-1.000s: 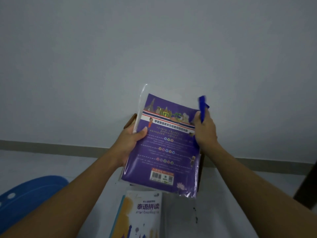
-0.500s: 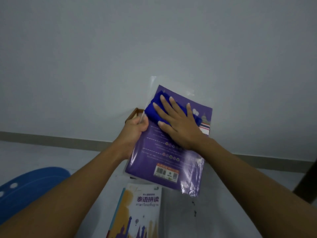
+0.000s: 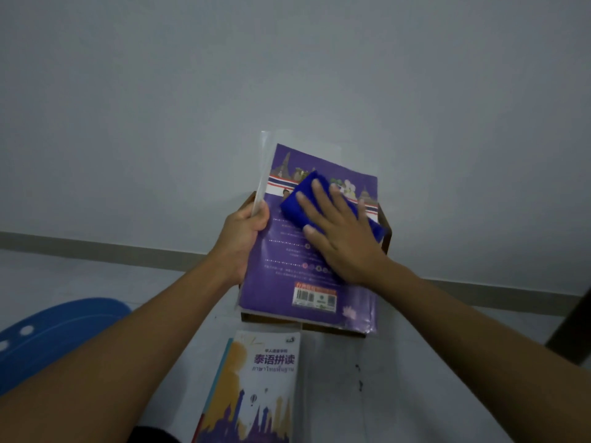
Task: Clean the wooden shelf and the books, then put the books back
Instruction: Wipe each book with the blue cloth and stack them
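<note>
Book (image 3: 281, 282), right hand (image 3: 345, 247) flat on cloth (image 3: 300, 203)

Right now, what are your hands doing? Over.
Left hand grips purple book by edge. Right hand presses blue cloth on cover. White book lies below, apart.

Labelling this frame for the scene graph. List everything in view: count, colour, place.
purple book: 1, purple, in a clear plastic cover, held up in front of the wooden shelf
blue cloth: 1, blue, flat on the purple book's cover
wooden shelf: 1, brown, behind the purple book, only its edges show
second book: 1, white and yellow cover, lying on the floor nearest the camera
plastic item: 1, blue with holes, lower left, cut off by the frame
dark object: 1, right edge, cannot tell what it is
left hand: 1, grips the purple book's left edge
right hand: 1, presses the blue cloth, fingers straight
</note>
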The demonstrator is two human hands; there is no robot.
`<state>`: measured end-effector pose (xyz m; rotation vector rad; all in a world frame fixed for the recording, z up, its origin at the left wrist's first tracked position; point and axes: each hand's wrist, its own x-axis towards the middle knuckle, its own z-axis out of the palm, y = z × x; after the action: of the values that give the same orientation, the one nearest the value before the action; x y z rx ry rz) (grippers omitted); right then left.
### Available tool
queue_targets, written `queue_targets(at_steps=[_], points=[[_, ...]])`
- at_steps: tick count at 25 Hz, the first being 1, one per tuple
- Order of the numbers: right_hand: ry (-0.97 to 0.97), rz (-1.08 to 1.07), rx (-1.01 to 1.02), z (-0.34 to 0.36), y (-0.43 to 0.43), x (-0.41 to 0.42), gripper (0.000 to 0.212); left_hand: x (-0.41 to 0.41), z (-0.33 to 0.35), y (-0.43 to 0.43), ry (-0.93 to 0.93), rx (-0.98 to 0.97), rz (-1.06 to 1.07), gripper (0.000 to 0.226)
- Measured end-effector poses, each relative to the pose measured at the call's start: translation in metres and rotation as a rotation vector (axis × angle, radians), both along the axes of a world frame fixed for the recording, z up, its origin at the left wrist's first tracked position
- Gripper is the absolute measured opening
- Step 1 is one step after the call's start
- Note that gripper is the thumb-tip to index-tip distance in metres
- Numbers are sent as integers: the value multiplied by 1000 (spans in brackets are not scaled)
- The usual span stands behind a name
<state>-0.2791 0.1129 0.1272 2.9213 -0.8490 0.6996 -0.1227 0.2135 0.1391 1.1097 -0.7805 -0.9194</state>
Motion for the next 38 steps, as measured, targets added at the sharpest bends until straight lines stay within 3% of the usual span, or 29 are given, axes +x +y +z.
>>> queue_targets(at_steps=[5, 10, 17, 20, 24, 32, 38], points=[[43, 221, -29, -22, 6, -16, 55, 5, 1, 4, 17, -26, 105, 25], [-297, -44, 291, -26, -18, -27, 75, 9, 0, 7, 8, -12, 106, 27], [68, 264, 34, -43, 33, -16, 53, 13, -1, 6, 69, -45, 181, 36], [35, 278, 125, -48, 17, -30, 53, 15, 0, 6, 102, -44, 172, 35], [-159, 139, 361, -44, 7, -29, 63, 13, 4, 5, 114, -50, 145, 32], [184, 447, -144, -25, 28, -5, 53, 2, 3, 7, 98, -64, 39, 34], [-61, 382, -79, -5, 1, -11, 45, -10, 11, 2, 125, -5, -72, 33]])
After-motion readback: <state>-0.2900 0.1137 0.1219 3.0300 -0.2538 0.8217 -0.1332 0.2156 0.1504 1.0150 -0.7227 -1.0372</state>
